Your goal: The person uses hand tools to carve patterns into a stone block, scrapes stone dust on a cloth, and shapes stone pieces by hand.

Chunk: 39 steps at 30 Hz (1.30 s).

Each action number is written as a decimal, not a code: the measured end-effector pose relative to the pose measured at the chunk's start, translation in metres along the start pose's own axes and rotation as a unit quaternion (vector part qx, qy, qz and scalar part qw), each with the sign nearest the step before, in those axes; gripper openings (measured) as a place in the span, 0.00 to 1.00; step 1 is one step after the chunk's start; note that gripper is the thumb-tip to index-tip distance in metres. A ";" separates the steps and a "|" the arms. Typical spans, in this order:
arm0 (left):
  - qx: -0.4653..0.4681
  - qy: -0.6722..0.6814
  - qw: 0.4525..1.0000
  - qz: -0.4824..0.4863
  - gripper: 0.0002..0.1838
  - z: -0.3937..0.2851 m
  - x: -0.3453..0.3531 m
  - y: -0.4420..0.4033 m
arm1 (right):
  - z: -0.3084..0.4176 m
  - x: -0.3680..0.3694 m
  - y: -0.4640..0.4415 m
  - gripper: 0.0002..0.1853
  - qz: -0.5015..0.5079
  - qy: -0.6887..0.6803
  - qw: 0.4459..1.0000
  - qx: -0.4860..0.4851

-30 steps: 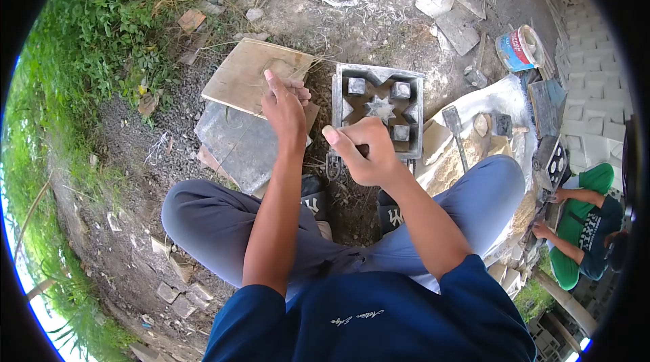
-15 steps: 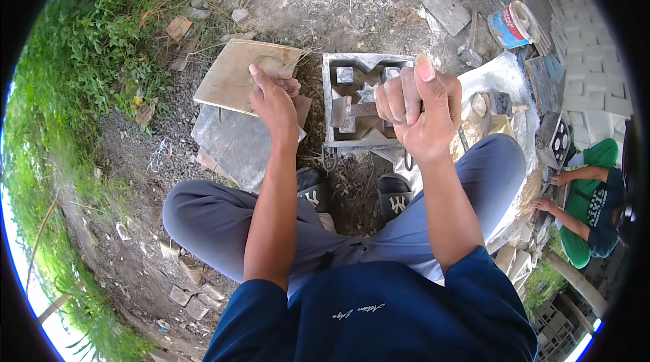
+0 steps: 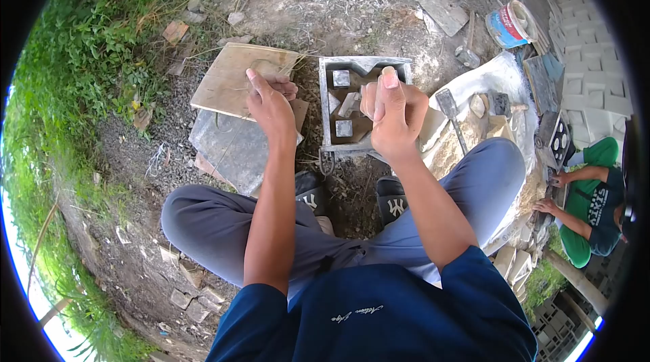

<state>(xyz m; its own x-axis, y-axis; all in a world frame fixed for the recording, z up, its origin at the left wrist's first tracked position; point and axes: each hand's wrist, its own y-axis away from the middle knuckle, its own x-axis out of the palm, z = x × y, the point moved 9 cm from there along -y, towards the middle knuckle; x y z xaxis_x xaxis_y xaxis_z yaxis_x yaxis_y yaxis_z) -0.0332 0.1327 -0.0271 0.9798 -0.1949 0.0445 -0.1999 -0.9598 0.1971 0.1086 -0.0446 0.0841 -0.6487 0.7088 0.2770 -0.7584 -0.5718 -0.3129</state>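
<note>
The metal mould (image 3: 325, 101) rests on the ground in front of the person, to the right of a plywood board (image 3: 220, 81). Inside the mould, square blocks (image 3: 341, 78) stand near its left wall; its right interior is partly hidden by the right hand (image 3: 393, 108). That hand is closed in a tight fist, thumb up, around a scraper, whose pale blade (image 3: 349, 103) shows over the mould's interior. The left hand (image 3: 271, 98) is above the plywood board, thumb extended and fingers partly curled; whether it holds anything cannot be told. A grey board (image 3: 237, 152) lies partly under the plywood board.

To the right, a pale sheet (image 3: 511, 71) bears a heap of sand (image 3: 443, 140), with a flat-bladed trowel (image 3: 445, 101) lying at it. A red-and-blue-labelled paint bucket (image 3: 502, 29) stands tilted beyond the sheet; its contents cannot be made out. Another person (image 3: 596, 199) works at far right.
</note>
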 end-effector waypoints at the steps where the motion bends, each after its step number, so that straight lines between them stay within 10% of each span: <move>1: 0.001 0.002 1.000 0.000 0.39 0.000 0.000 0.000 | -0.004 0.000 0.000 0.31 0.001 0.000 1.000 0.001; 39: -0.002 -0.012 1.000 0.018 0.39 -0.001 0.003 -0.001 | -0.046 0.000 0.012 0.28 0.044 0.073 0.996 0.026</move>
<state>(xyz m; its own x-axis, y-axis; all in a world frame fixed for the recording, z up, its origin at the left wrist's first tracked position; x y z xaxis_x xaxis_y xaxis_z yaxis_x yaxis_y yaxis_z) -0.0302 0.1329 -0.0261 0.9717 -0.2346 0.0275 -0.2353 -0.9512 0.1995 0.1023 -0.0319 0.0386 -0.7000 0.7051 0.1134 -0.7033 -0.6530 -0.2812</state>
